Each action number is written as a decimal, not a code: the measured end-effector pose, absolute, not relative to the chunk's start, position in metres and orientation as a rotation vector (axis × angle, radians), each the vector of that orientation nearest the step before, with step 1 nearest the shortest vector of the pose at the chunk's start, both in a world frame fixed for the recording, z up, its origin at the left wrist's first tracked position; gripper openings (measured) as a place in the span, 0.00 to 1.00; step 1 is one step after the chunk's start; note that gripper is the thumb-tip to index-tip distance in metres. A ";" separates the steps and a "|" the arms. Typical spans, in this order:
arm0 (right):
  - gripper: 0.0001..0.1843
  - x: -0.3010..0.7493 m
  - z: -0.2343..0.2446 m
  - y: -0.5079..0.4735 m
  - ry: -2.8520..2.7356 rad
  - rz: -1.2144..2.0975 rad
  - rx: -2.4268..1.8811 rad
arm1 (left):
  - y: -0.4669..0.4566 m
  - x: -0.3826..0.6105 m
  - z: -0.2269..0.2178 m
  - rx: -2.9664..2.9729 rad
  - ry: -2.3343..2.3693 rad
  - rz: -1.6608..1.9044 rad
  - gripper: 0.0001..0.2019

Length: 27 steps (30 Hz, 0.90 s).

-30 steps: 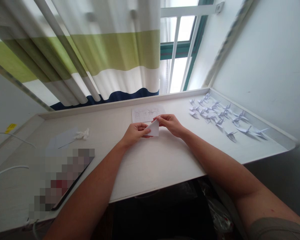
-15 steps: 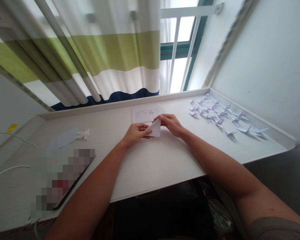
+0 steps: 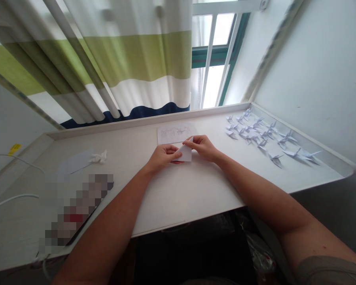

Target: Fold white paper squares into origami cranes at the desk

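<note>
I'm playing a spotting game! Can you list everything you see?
Folded paper: one, white, between the hands.
Paper cranes: many, white, desk's right end.
Printed sheet: one, white, behind the hands.
Tissue: one, white, crumpled, desk's left.
Paper sheet: one, pale, beside the tissue.
Blurred object: one, unclear, front left.
Cable: one, white, left end.
Desk: one, white, under the papers.
Curtain: one, green-white-navy, behind desk.
Window: one, green frame, beside the curtain.
Left hand and right hand: two, holding the folded paper.

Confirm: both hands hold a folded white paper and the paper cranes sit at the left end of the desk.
No: the paper cranes sit at the right end of the desk, not the left, in the head view. The left hand and right hand hold the folded white paper.
</note>
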State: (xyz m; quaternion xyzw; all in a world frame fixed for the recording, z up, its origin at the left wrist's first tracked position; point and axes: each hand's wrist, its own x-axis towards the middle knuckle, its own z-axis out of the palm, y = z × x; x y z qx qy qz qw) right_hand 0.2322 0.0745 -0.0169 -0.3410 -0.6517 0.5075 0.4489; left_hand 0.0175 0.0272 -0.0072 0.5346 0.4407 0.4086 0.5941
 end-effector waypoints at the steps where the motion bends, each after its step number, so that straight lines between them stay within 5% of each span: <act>1: 0.26 0.232 -0.017 0.074 -1.611 1.257 -0.846 | 0.027 0.018 -0.007 1.243 1.026 0.947 0.25; 16: 0.30 0.233 -0.020 0.078 -1.525 1.430 -0.791 | 0.031 0.013 -0.009 1.283 1.028 0.935 0.25; 27: 0.25 0.224 -0.016 0.068 -1.707 1.444 -0.638 | 0.031 0.022 -0.008 1.612 1.089 1.132 0.25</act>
